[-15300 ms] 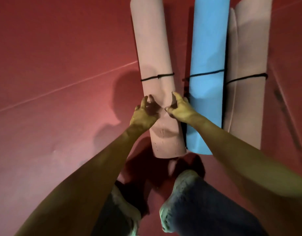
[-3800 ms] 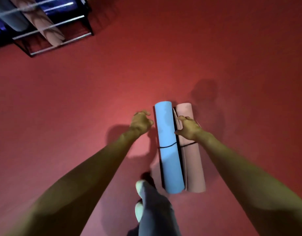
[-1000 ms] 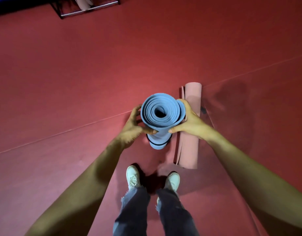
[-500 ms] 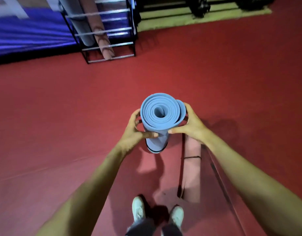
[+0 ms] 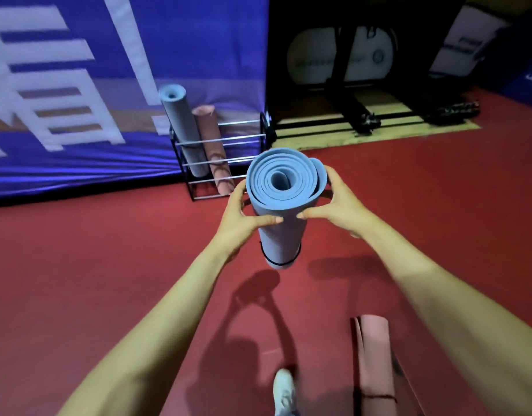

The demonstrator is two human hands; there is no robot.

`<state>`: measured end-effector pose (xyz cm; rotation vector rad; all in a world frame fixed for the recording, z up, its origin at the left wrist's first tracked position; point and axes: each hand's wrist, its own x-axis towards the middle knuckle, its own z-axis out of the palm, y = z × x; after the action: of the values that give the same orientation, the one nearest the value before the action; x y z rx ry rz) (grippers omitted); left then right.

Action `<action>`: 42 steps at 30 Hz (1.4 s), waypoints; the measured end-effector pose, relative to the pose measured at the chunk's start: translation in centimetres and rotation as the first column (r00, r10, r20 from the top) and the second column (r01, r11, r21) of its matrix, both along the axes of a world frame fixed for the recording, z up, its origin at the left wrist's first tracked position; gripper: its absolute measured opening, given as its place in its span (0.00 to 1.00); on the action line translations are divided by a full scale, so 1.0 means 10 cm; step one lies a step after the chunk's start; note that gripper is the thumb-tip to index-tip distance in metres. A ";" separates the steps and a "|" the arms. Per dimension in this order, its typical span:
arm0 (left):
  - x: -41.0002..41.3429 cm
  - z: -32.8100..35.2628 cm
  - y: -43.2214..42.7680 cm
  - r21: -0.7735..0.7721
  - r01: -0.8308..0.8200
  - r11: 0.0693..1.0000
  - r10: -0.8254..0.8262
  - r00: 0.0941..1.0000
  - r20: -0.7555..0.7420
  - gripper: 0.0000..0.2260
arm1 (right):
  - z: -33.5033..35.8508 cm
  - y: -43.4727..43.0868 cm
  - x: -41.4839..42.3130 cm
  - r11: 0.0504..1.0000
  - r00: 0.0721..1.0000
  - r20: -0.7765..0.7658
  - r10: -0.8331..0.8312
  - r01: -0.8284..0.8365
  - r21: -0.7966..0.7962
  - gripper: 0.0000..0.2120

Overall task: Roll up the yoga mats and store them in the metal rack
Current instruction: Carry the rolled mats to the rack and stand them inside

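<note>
Head view: the left grip (image 5: 239,219) and right grip (image 5: 341,207) are curling round the upright rolled blue yoga mat (image 5: 284,187), holding it above the red floor (image 5: 78,265), apart from the metal rack (image 5: 240,139). A rolled pink mat (image 5: 374,355) is lying on the floor.

Arms stretched forward, left hand (image 5: 239,219) and right hand (image 5: 341,210) clasping upright blue mat (image 5: 284,190)

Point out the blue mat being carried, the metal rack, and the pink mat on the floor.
carried blue mat (image 5: 281,235): head view, side of the roll below the thumbs.
metal rack (image 5: 243,137): head view, upper front bar.
pink mat on the floor (image 5: 374,355): head view, middle of the roll.
</note>
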<state>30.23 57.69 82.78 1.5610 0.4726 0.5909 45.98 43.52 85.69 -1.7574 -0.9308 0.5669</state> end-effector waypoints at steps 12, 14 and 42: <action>1.50 0.83 1.67 0.056 -0.112 0.992 0.110 0.993 0.053 0.39 | 0.86 1.80 1.56 0.987 0.994 0.019 0.107 -0.108 0.121 0.44; 1.72 0.92 1.93 0.064 -0.137 0.989 0.132 0.989 0.069 0.38 | 0.96 2.08 1.78 0.983 0.992 0.032 0.125 -0.129 0.133 0.45; 4.30 0.71 5.97 -0.067 -0.247 0.967 0.251 0.966 0.068 0.35 | 0.84 6.33 4.41 0.982 0.984 0.034 0.174 -0.176 0.069 0.43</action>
<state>73.27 117.41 89.90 1.4288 0.6283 0.8198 90.06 106.85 94.10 -1.6335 -1.1192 0.6151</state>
